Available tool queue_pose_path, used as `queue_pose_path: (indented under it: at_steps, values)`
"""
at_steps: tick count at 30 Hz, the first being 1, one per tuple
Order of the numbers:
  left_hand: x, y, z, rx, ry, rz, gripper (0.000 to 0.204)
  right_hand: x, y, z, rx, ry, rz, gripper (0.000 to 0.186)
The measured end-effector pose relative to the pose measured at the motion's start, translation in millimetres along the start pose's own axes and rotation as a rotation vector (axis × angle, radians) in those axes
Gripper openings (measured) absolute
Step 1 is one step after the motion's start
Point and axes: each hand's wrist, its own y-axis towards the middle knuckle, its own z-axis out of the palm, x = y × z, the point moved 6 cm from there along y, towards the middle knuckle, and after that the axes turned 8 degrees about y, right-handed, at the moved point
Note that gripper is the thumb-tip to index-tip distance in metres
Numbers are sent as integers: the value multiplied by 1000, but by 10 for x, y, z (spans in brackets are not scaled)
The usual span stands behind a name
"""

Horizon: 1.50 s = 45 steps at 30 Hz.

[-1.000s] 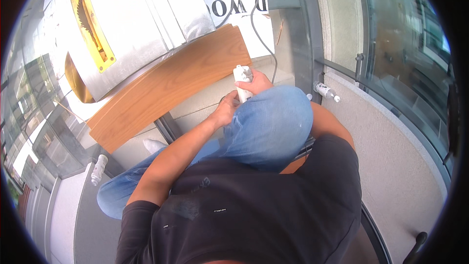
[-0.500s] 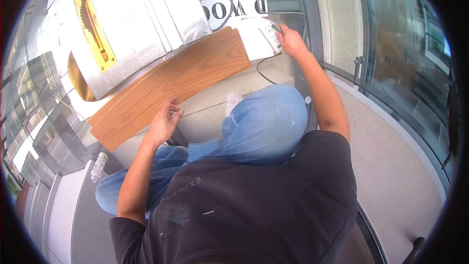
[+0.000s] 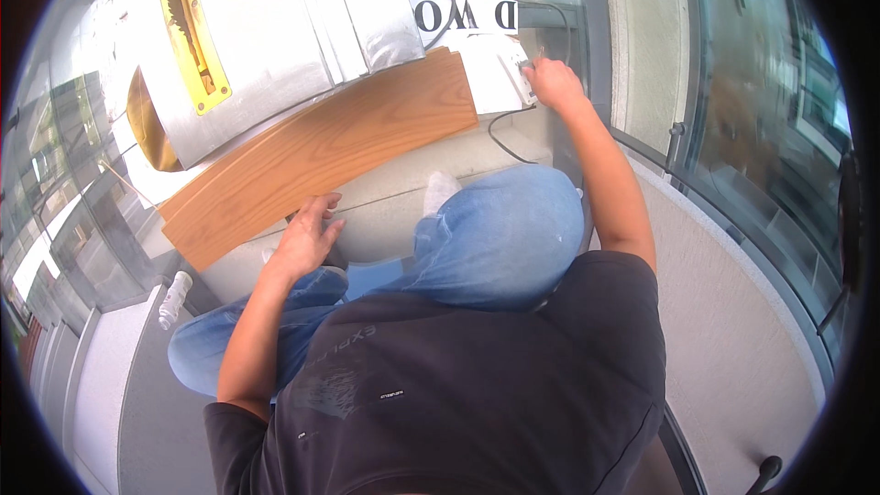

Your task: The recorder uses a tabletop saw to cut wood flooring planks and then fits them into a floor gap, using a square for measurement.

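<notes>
Two hands at a table saw station: right hand (image 3: 554, 82) at a power strip (image 3: 512, 73), left hand (image 3: 309, 234) beside a plank (image 3: 330, 137).

The one white power strip lies at the worktop's (image 3: 484, 64) near right corner; the right hand's fingers curl over its right side, though how firmly they close, and on what, cannot be told. The left hand, fingers loosely bent and thumb apart, holds nothing at the plank's near edge; contact cannot be told. One table saw (image 3: 266, 27), with one yellow insert (image 3: 209, 96), occupies the worktop's left part; the wood-grain plank runs along the near edge. Bare worktop separates plank and power strip; open room lies between plank and right knee (image 3: 513, 229).
</notes>
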Motion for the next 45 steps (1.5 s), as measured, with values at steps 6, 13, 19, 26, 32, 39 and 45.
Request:
queue_pose_path:
  at_steps: [6,13,19,26,32,39,45]
  values:
    - [-47,-11,-122,-49,15,61,43,396,113,-113,22,-195,-13,27]
    - [-145,-667,-683,-141,-93,138,42,1462,16,-1497,-278,-132,-112,61]
    - [248,-1160,-847,-360,-235,-119,40,3708,247,-3364,-809,435,-882,53]
    - [397,-1512,-568,-488,-476,-312,37,5070,1751,-3279,-162,157,-605,73]
    - [763,-1466,-218,-543,-909,-337,41,5206,2028,-2925,488,407,-473,64]
    - [2131,-785,33,-774,-1287,-672,48,5106,2377,-3509,-90,284,-671,68]
    - [3488,-857,728,-1076,-1636,-1009,72,3920,922,-3166,-827,1262,-1051,36]
